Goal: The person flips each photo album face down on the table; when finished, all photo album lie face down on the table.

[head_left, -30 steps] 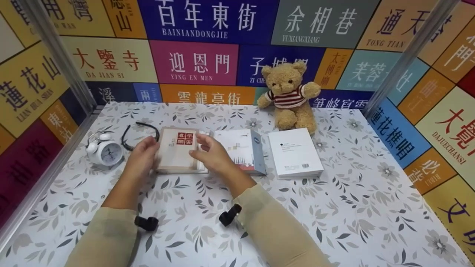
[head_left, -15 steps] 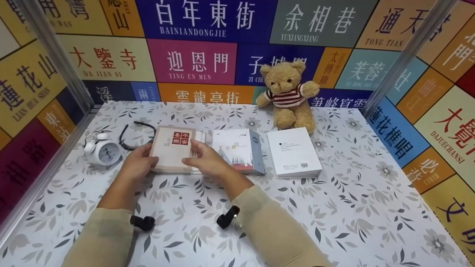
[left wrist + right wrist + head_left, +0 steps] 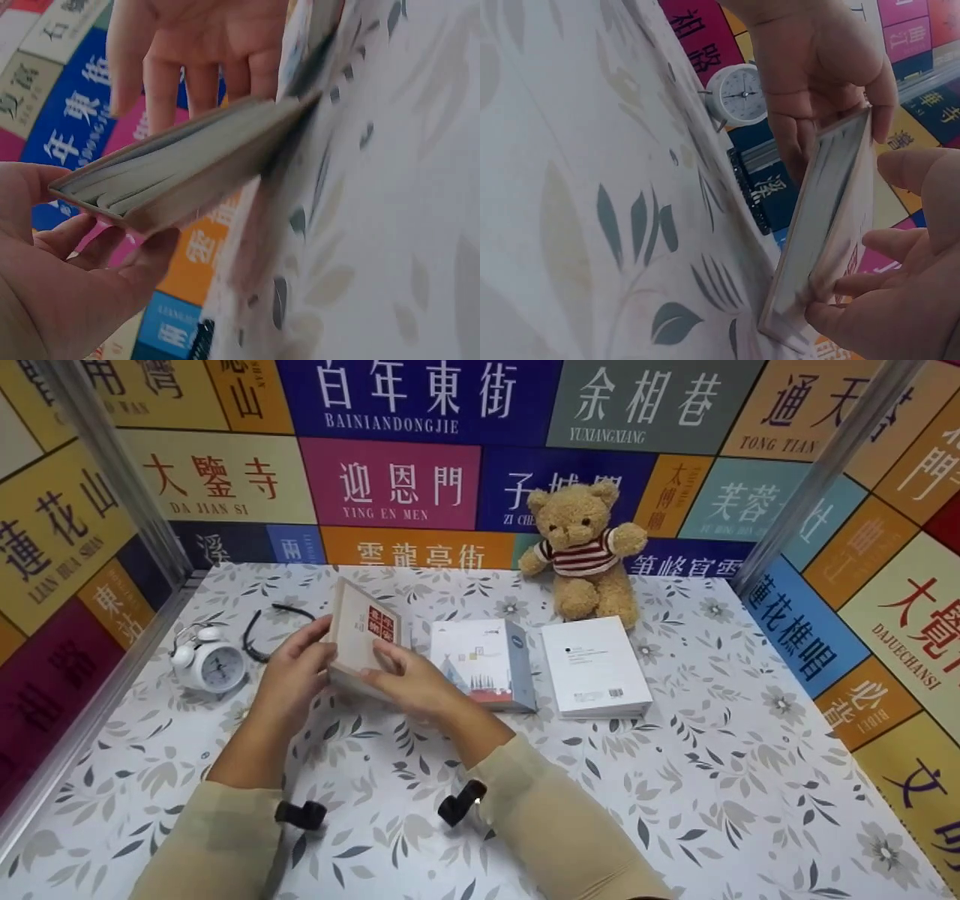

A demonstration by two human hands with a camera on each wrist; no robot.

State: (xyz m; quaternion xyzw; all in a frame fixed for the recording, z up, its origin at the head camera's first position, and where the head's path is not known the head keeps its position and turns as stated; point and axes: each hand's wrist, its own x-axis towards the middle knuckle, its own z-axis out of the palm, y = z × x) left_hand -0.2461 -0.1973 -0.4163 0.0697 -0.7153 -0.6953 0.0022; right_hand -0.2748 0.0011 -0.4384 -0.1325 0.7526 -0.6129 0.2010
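Observation:
A beige book (image 3: 367,634) with red square characters on its cover stands tilted, its left side raised above the table. My left hand (image 3: 296,664) grips that raised edge, with the thumb on one cover and the fingers on the other in the left wrist view. My right hand (image 3: 412,679) is at the book's right side, its fairly straight fingers touching the cover near the lower edge (image 3: 825,296). Page edges (image 3: 187,161) show between the covers in the left wrist view. To the right lies a white and blue book (image 3: 476,664), apart from the beige one.
A white book (image 3: 596,667) lies further right, below a seated teddy bear (image 3: 581,551). At left stand a white alarm clock (image 3: 214,664) and, partly behind my left hand, a black headband-like loop (image 3: 255,637). Printed panels (image 3: 405,484) wall the table.
My hands have closed in on the beige book, which lay flat. Its left side has been lifted, and it now tilts to the right. The other objects have stayed in place.

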